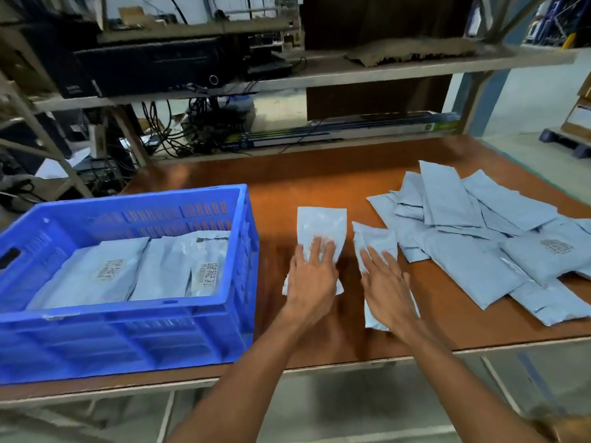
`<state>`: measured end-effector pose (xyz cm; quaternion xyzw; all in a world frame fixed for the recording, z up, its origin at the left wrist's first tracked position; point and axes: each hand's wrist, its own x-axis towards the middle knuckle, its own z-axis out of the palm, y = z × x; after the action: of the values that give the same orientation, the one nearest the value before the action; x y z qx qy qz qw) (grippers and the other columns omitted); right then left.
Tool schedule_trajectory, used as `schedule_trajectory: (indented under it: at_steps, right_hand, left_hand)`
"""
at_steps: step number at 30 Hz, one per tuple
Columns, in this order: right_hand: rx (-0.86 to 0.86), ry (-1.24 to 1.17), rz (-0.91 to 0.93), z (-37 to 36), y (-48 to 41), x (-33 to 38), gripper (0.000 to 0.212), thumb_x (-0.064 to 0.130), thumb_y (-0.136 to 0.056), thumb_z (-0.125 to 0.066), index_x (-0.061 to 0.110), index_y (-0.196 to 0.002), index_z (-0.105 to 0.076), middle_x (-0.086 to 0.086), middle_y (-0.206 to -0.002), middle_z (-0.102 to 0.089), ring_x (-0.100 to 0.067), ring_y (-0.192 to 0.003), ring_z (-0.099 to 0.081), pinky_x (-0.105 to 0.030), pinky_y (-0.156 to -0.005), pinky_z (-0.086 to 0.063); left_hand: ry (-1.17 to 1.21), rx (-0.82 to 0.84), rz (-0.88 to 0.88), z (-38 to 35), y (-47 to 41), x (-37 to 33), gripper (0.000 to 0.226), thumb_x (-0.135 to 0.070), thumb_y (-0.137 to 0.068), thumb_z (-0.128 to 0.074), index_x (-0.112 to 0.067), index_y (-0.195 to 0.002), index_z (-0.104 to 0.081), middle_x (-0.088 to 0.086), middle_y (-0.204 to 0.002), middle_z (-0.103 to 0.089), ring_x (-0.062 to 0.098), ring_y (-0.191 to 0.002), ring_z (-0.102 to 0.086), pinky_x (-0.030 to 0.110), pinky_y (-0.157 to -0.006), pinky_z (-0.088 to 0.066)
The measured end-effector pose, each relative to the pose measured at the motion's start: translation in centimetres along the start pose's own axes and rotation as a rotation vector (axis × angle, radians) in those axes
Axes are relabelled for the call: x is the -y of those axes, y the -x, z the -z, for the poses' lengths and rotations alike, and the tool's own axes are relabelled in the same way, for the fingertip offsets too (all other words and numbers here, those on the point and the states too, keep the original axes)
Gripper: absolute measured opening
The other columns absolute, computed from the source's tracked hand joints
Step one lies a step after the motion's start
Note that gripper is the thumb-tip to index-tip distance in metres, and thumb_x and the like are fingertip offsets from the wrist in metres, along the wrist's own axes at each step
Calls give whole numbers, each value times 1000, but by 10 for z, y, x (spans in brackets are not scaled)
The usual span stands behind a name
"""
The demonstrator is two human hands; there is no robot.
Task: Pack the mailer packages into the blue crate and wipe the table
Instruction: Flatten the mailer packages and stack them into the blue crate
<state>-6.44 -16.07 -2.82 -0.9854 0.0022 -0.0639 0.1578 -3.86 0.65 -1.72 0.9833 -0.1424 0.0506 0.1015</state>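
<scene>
Now left hand (315, 274) presses left mailer (321, 225), right hand (388, 284) right mailer (376, 239), both flat, gripping nothing; pinch edges, lift into crate (128, 311)

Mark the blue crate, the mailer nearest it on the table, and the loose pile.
blue crate (128, 330): head view, front wall.
nearest mailer (321, 223): head view, bare upper half.
loose pile (473, 260): head view, middle mailer.
</scene>
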Motion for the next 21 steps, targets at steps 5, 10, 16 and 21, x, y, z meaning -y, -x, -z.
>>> schedule_trajectory:
  at_steps: [5,10,16,21]
  right_hand:
    - [-298,-146,218,80,-43,111,52,28,-104,-33,25,-155,-23,7,-161,-24,-24,-148,-16,-57,-110,-30]
    - [-379,-287,371,104,-59,237,53,26,-103,-39,26,-154,-27,7,-160,-28,-26,-146,-21,-53,-107,-31]
    - [-113,-297,538,40,-46,377,49,27,-103,-38,25,-151,-32,8,-158,-31,-26,-143,-24,-56,-107,-34]
    - [-7,-174,502,-16,-40,449,42,28,-101,-35,22,-143,-37,7,-147,-40,-29,-137,-30,-54,-98,-34]
  left_hand:
    - [-57,-288,-32,137,-20,51,60,-42,-99,-1,-21,-147,-30,4,-158,-29,34,-142,-31,52,-110,-29]
    - [-118,-528,-19,223,30,170,52,-37,-100,-30,-13,-146,-37,10,-149,-39,35,-130,-41,48,-110,-33]
    - [-101,-366,208,227,107,330,55,-38,-99,-29,-11,-145,-40,14,-148,-41,37,-133,-40,48,-109,-31]
    - [-220,-87,251,214,145,420,45,-30,-89,-34,-1,-117,-54,18,-129,-51,40,-108,-61,52,-79,-53]
